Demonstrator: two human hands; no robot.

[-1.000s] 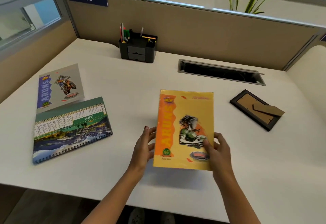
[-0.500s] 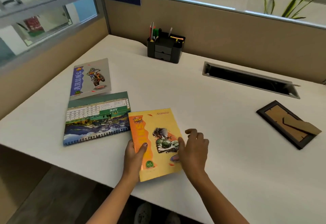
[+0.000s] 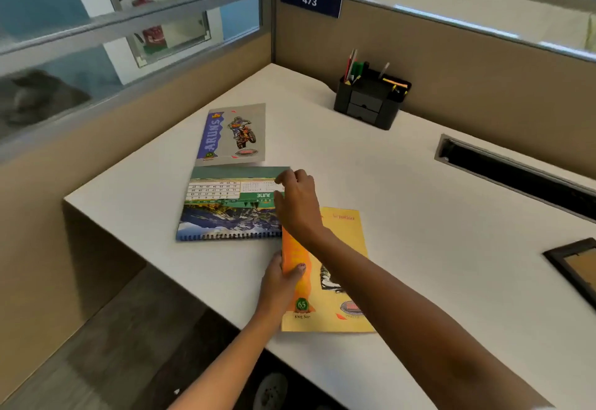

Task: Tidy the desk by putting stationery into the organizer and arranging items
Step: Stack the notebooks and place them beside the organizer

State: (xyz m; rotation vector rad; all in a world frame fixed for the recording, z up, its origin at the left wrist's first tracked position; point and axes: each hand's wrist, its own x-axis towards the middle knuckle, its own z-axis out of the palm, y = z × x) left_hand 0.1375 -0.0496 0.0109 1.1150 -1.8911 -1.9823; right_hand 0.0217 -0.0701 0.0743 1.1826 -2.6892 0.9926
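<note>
A yellow-orange notebook [image 3: 346, 229] lies flat near the desk's front edge. My left hand [image 3: 279, 283] grips its left edge, thumb on the cover. My right hand [image 3: 298, 206] reaches across it to the spiral calendar [image 3: 225, 209] beside it, with bent fingers over the calendar's right edge; no grip shows. Just behind the calendar lies a grey notebook [image 3: 235, 132] with a motorbike on its cover. The black organizer [image 3: 371, 103] stands at the back against the partition, with pens and pencils in it.
The white desk [image 3: 419, 248] ends in an edge at the left and front. A long cable slot [image 3: 516, 174] runs along the back right. A dark picture frame [image 3: 577, 264] lies face down at the right edge of view.
The yellow notebook has come down flat on the desk next to the calendar. My right hand left it and moved left to the calendar. The view swung left.
</note>
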